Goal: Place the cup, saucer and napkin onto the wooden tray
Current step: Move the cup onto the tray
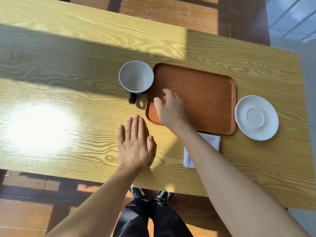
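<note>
A long table (68, 69) of pale, strongly grained wood carries everything, part in sun, part in shadow. Toward its right end lies the wooden tray (205, 93), reddish-brown, rectangular with rounded corners and a low rim, nothing resting on it. The right hand (169, 108) hovers over the tray's near left corner, fingers (166, 93) loosely spread, holding nothing. The left hand (135, 142) lies flat on the table near its near edge, fingers straight and empty. The cup (136, 76), white inside with a dark handle, stands upright just beside the tray's left edge, beyond the right fingertips. The round white saucer (256, 117) sits just off the tray's right edge. The folded white napkin (212, 140) lies at the tray's near edge, partly hidden under the right forearm.
</note>
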